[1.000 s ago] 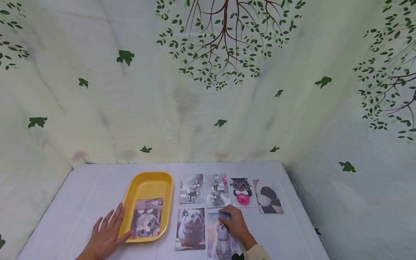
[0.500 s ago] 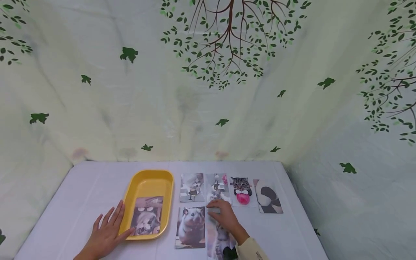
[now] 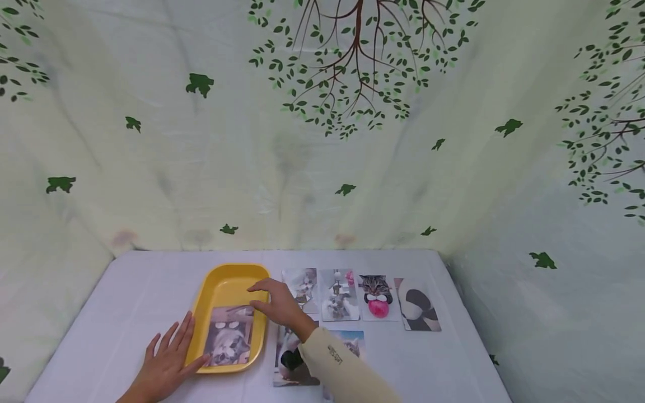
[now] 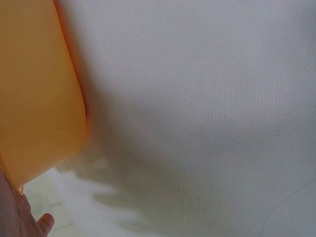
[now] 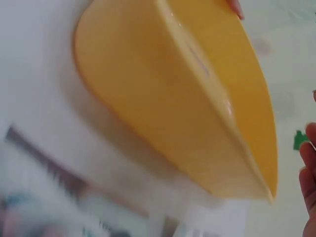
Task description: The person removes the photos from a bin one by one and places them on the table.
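Note:
A yellow tray (image 3: 237,272) stands on the left part of the table. One picture card (image 3: 229,341) of a grey furry animal lies in its near end. My left hand (image 3: 163,358) rests against the tray's left side, fingers straight, thumb at the near rim by the card. Over the tray's right rim hovers my right hand (image 3: 282,305), thumb and forefinger apart with nothing seen between them. In the right wrist view its fingers (image 5: 308,168) show beside the tray's wall (image 5: 143,74). Below that forearm, a hamster card (image 3: 297,372) and a kitten card (image 3: 353,338) are partly covered.
A back row holds a grey picture card (image 3: 304,280), another grey one (image 3: 340,296), a tabby cat card (image 3: 378,296) and a black-and-white animal card (image 3: 417,305). White cloth (image 3: 428,369) covers the table. A leaf-patterned curtain (image 3: 282,168) hangs behind and at the sides.
My right hand has moved left from the kitten card, past the hamster card, to the tray's right rim. The left hand and the cards stay in place.

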Available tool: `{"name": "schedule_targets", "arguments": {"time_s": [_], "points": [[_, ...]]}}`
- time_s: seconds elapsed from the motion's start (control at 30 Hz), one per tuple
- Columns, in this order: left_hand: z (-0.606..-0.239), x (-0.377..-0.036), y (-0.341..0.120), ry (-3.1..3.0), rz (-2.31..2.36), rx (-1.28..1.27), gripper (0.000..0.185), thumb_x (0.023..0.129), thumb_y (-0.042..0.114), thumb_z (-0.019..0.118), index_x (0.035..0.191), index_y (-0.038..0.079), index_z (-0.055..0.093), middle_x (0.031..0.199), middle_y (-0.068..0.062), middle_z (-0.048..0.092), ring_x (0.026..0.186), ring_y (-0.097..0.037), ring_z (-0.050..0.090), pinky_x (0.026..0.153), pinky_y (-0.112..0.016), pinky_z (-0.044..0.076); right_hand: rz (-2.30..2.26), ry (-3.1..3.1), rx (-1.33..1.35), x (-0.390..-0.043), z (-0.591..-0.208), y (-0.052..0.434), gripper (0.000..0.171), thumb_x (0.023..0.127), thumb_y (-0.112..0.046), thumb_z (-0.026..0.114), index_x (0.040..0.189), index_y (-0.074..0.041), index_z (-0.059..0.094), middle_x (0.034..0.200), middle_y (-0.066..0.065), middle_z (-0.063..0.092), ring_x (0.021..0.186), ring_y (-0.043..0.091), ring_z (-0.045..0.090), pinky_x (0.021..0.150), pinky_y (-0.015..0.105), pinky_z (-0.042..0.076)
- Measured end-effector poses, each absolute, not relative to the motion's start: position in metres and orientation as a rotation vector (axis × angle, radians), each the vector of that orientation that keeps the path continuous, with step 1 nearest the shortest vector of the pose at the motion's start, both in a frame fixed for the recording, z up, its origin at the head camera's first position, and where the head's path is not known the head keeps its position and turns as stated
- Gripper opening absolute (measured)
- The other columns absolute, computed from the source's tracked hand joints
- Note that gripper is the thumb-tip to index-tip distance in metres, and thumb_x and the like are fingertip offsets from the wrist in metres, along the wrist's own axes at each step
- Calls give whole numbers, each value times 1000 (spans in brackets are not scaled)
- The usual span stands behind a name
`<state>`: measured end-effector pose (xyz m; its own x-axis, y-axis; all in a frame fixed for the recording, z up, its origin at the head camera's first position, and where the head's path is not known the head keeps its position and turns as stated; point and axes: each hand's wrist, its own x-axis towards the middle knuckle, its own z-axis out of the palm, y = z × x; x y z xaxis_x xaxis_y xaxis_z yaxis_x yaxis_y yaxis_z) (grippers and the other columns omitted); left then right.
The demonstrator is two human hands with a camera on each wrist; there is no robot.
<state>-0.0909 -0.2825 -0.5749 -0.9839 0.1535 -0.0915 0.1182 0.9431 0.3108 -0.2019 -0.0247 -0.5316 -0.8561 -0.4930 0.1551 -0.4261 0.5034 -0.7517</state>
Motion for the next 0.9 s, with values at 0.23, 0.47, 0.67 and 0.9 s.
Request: {"name": "schedule_targets", "arguments": {"time_s": [0.23,0.47,0.67,0.9], "points": [[-575,-89,-283,2995,451,223,99,90,60,51,153,0,5,159,-17,12,135,-46,18,104,-67,6,-1366,2481,-450,-209,-538,-70,34,86,-21,73,119,-17,67,118,-9,63,114,13,56,98,29,46],[-572,-88,-283,3003,468,230,98,90,58,54,153,-1,8,159,-17,13,136,-45,17,104,-67,7,-1643,2286,-221,-212,-552,-97,35,78,-2,78,111,1,69,100,8,69,85,10,61,78,23,52],[-571,-87,-282,3006,475,217,97,90,58,54,153,0,9,159,-16,14,137,-44,15,105,-67,6,-1465,2457,-20,-204,-561,-111,37,72,-10,82,107,-8,72,104,2,69,92,15,59,87,29,49],[-571,-85,-283,3035,469,236,96,90,57,55,154,2,9,160,-12,14,137,-43,16,105,-66,8,-1374,2528,28,-196,-569,-116,40,71,-12,80,110,-13,71,99,-3,65,101,22,48,87,36,40]]}}
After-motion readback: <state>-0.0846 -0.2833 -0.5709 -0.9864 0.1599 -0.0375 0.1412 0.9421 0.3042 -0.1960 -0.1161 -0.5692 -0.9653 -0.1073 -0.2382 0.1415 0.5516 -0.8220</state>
